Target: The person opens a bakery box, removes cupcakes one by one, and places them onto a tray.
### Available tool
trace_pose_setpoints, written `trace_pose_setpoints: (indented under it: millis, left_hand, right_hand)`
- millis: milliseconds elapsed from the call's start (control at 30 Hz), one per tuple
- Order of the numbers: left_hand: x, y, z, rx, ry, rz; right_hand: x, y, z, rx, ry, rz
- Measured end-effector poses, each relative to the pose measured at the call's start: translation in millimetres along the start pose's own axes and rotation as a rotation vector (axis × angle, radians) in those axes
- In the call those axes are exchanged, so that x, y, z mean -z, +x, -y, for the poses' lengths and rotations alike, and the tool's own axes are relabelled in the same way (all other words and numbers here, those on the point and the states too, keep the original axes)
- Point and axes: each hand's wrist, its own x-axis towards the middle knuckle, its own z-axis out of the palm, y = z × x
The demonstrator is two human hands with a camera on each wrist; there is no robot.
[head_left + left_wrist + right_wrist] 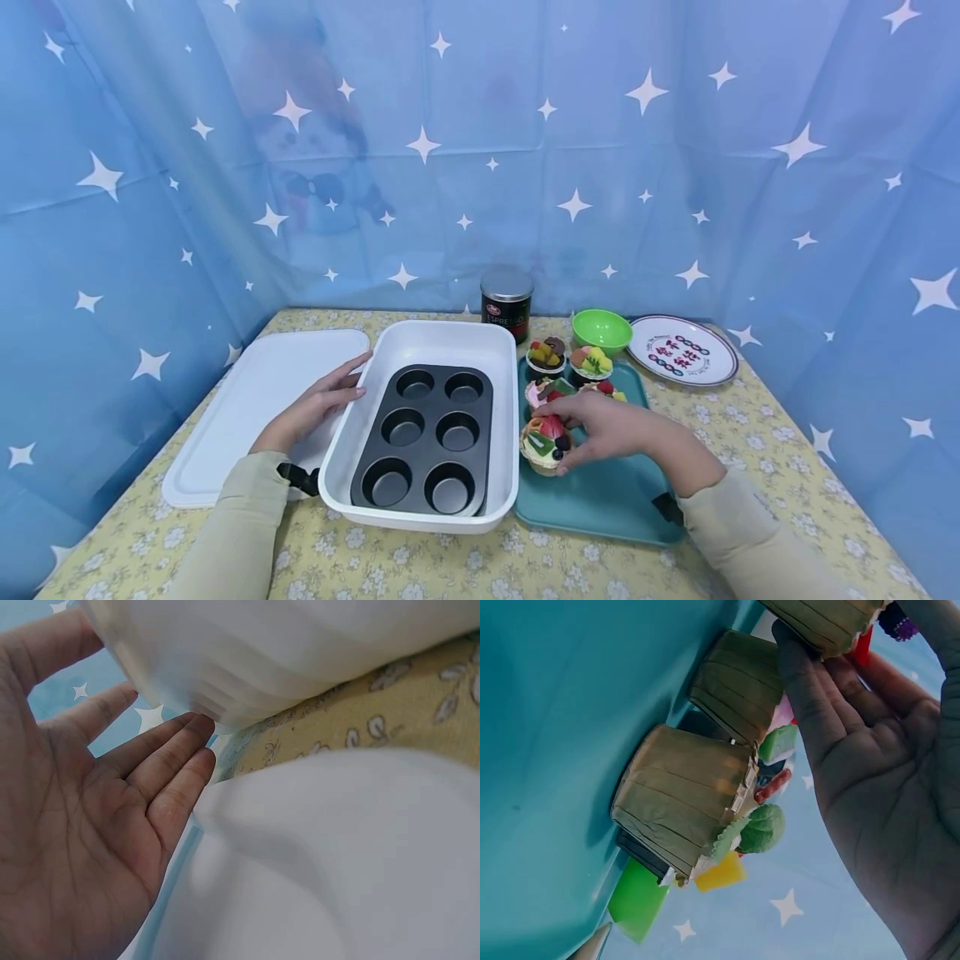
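My left hand (318, 404) rests at the left rim of a deep white bin (450, 343), its fingers extended along the side. Inside the bin lies a dark muffin pan (431, 435) with several hollow cups. With thumb and fingers, my right hand (611, 427) pinches a fruit tart (542, 450) topped with strawberry, green slices and dark berries; it is over the left part of a teal tray (600, 496). In the right wrist view, that tart (817, 622) is cut off at the top, and two more tarts, one nearer (682, 799), stand on the tray.
Two dessert cups in dark wrappers, one at left (546, 364), stand at the tray's back. Behind are an espresso tin (506, 308), a green bowl (602, 332) and a printed plate (686, 350). A white lid (292, 362) lies left of the bin.
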Motion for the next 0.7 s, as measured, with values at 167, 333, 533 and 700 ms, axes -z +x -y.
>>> trace_pose_setpoints:
  millis: [167,333,533,700]
  left_hand:
    - [0.3,0.5,0.1,-0.006,0.001,0.003]
    - [-0.1,0.6,0.3,-0.008,0.003,0.003]
    - [-1.3,1.5,0.5,-0.007,0.007,0.001]
    - [0.3,-0.4,-3.6,0.026,0.045,-0.027]
  right_hand:
    - [-0.1,-0.3,-0.2,0.006,0.007,0.005]
    - [0.7,-1.8,-0.3,-0.006,0.012,0.017]
    - [3.7,-5.6,-0.8,-0.001,0.091,0.029]
    - [6.6,-6.7,-2.2,0.034,0.163,0.026]
